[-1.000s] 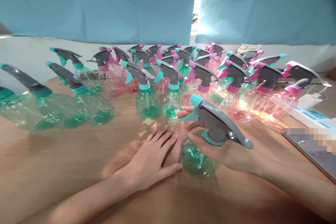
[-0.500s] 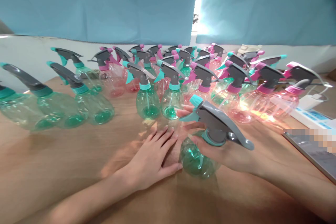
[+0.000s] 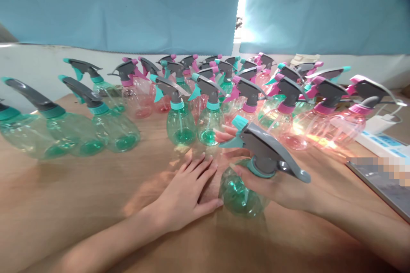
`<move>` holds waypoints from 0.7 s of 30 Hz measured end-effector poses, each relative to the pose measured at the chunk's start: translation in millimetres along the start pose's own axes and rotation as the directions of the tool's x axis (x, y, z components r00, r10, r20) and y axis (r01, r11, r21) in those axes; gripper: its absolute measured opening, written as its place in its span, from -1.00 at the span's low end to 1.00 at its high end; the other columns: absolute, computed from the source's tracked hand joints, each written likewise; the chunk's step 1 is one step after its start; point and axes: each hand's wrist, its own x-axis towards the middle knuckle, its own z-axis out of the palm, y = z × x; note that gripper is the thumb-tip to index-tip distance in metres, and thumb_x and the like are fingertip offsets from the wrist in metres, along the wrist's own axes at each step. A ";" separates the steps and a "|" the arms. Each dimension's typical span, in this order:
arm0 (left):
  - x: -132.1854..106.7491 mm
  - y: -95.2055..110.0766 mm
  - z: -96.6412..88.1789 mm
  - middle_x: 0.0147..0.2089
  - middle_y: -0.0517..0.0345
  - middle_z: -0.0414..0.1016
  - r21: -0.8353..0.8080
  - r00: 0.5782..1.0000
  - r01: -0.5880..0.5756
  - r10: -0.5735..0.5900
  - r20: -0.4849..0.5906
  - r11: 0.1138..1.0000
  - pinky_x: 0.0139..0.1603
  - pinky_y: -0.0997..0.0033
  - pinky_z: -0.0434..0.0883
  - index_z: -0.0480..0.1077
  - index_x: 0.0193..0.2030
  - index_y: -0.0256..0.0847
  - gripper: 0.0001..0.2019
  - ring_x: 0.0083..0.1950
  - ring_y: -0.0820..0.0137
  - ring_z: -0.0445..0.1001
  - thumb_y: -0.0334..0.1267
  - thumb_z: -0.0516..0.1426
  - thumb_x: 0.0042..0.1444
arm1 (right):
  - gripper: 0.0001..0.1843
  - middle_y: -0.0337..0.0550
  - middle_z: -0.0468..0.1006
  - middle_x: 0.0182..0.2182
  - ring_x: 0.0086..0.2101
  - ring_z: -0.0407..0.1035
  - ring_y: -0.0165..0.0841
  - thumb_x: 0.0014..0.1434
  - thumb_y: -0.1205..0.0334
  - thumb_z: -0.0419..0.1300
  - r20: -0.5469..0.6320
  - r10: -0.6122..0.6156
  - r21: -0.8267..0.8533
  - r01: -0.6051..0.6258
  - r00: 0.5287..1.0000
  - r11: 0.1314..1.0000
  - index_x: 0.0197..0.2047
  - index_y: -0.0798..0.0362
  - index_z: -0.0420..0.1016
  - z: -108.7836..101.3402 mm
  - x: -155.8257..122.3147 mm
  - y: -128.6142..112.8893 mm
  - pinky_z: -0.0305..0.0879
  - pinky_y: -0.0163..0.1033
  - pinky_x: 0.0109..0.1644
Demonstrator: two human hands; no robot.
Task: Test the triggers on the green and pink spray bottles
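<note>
My right hand is wrapped round a see-through green spray bottle with a grey head and a teal nozzle and trigger. The bottle leans, its nozzle pointing up to the left. Some of the fingers show behind the trigger. My left hand lies flat on the wooden table, fingers stretched out, its thumb tip close beside the held bottle. Just beyond my hands stand two green spray bottles with teal collars.
Several green spray bottles stand at the left. Pink and green spray bottles crowd the back and right. A white power strip and a flat dark device, partly pixelated, lie at the right edge. Blue curtains hang behind.
</note>
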 end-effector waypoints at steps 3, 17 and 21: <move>0.1 0.3 -0.2 0.44 -0.07 0.10 -0.005 1.000 0.006 -0.006 0.006 1.000 0.40 -0.12 -0.05 0.15 0.38 -0.20 -0.31 0.46 0.01 -0.01 0.20 0.05 0.27 | -0.42 -0.07 0.52 0.13 -0.08 0.56 -0.26 0.14 0.44 0.14 0.012 -0.015 0.012 0.015 1.000 1.000 0.23 -0.04 0.29 -0.3 0.6 -0.4 0.57 -0.19 -0.07; 0.1 1.2 -1.1 0.43 -0.05 0.12 -0.001 1.000 0.009 -0.009 0.003 1.000 0.39 -0.12 -0.03 0.14 0.39 -0.16 -0.32 0.45 0.02 0.00 0.19 0.06 0.27 | -0.48 -0.08 0.56 0.09 -0.23 0.61 -0.32 0.11 0.44 0.13 0.013 0.007 0.051 -0.007 1.000 0.999 0.15 -0.03 0.32 0.5 1.7 -4.6 0.59 -0.21 -0.12; -0.4 2.1 -1.6 0.44 -0.06 0.11 0.010 1.000 0.018 -0.019 0.019 1.000 0.40 -0.10 -0.03 0.14 0.39 -0.21 -0.30 0.45 0.02 -0.01 0.20 0.06 0.26 | -0.50 -0.09 0.59 0.03 -0.25 0.60 -0.34 0.10 0.43 0.13 0.005 0.017 0.041 -0.017 1.000 0.999 0.12 -0.05 0.32 0.3 2.1 -7.1 0.59 -0.20 -0.11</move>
